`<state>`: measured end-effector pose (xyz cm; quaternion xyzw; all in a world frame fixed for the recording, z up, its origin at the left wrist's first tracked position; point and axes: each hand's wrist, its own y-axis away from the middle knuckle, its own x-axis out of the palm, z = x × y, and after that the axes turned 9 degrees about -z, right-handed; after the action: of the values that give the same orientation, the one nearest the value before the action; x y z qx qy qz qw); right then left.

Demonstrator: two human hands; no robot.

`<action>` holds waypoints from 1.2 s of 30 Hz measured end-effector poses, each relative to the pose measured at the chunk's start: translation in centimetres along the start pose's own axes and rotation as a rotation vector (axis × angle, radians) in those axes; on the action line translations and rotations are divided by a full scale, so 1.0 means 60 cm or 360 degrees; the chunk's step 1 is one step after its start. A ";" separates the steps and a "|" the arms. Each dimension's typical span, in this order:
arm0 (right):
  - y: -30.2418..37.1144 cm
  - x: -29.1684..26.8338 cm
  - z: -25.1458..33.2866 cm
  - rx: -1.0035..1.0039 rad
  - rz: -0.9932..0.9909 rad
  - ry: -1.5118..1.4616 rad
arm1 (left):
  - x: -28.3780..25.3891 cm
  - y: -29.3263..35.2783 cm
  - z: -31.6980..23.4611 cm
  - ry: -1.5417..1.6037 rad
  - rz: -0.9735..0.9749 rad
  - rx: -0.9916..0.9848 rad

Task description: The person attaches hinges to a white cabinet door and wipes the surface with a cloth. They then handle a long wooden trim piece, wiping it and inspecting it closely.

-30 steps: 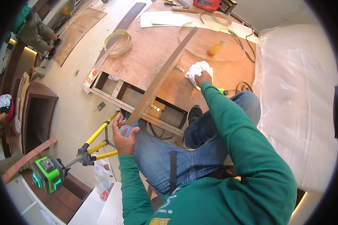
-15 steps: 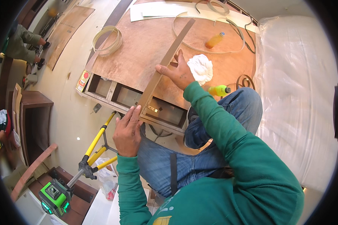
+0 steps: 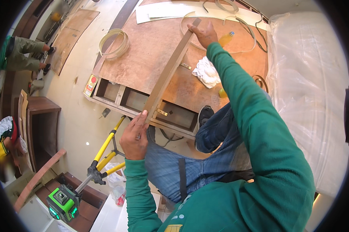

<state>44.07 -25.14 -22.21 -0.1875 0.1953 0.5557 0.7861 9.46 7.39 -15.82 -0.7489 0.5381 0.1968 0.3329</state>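
Observation:
A long, narrow brown wooden board (image 3: pixel 165 83) slants across the plywood-topped wooden frame (image 3: pixel 139 58). Two brass hinges, a near one (image 3: pixel 162 112) and a farther one (image 3: pixel 186 66), show along its right side. My left hand (image 3: pixel 135 137) holds the near end, fingers on top and thumb at the right side. Up at the far end, my right hand (image 3: pixel 204 34) grips the board with the thumb over its top edge; some of its fingers are hidden. A crumpled white cloth (image 3: pixel 206 72) lies right of the board, beside my right forearm.
An orange drink bottle (image 3: pixel 226 38) stands behind my right hand. A coiled edging strip (image 3: pixel 114 43) and a small tin (image 3: pixel 91 86) sit at the left. A yellow tripod (image 3: pixel 106 145) bears a green laser level (image 3: pixel 62 203). Plastic-wrapped padding (image 3: pixel 306 96) fills the right. Two people are at far left.
My right hand has slid away from me along the board to its far end, uncovering the farther hinge. My left hand stays at the near end.

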 end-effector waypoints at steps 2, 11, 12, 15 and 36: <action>-0.093 -0.022 -0.066 0.0001 -0.0424 0.0344 | 0.009 -0.011 -0.012 0.0074 0.0061 -0.0004; 0.094 0.032 -0.335 0.0519 0.0257 0.1420 | 0.000 0.001 -0.011 -0.0075 -0.0050 0.0042; 0.127 0.049 -0.368 0.0432 0.0128 0.1538 | -0.004 0.004 -0.006 -0.0091 -0.0083 0.0032; 0.166 0.054 -0.361 0.0414 0.0205 0.1477 | -0.016 0.041 0.005 0.0161 -0.0085 -0.0561; 0.524 -0.004 0.201 -0.1306 0.0260 0.0410 | 0.069 0.082 0.120 0.0885 -0.0011 -0.0673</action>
<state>15.41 -9.32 -14.21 -0.5359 0.0690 0.6198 0.5691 6.73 8.75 -24.98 -0.8281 0.5530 0.0913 0.0117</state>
